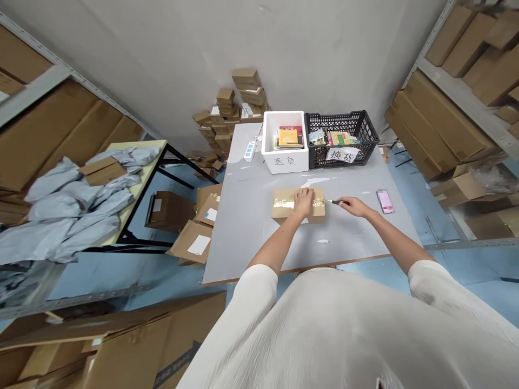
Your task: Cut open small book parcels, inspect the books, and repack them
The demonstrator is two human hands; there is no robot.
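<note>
A taped cardboard box (287, 193) lies on the grey table (243, 227) in front of me. Shiny tape (283, 203) runs along its top. My left hand (303, 202) rests on the top of the box, fingers laid out flat over it. To the right of the box, my right hand (353, 206) is closed around a yellow and black box cutter (334, 202). The cutter points left, its tip close to the right end of the taped top; whether it touches I cannot tell.
Behind the box stand a white foam bin (285, 162) and a black plastic crate (367, 143), both holding books. A phone (385, 201) lies at right, a power strip (250, 151) at back left. Grey parcels (77, 202) cover a side table; loaded shelves (466, 70) flank the room.
</note>
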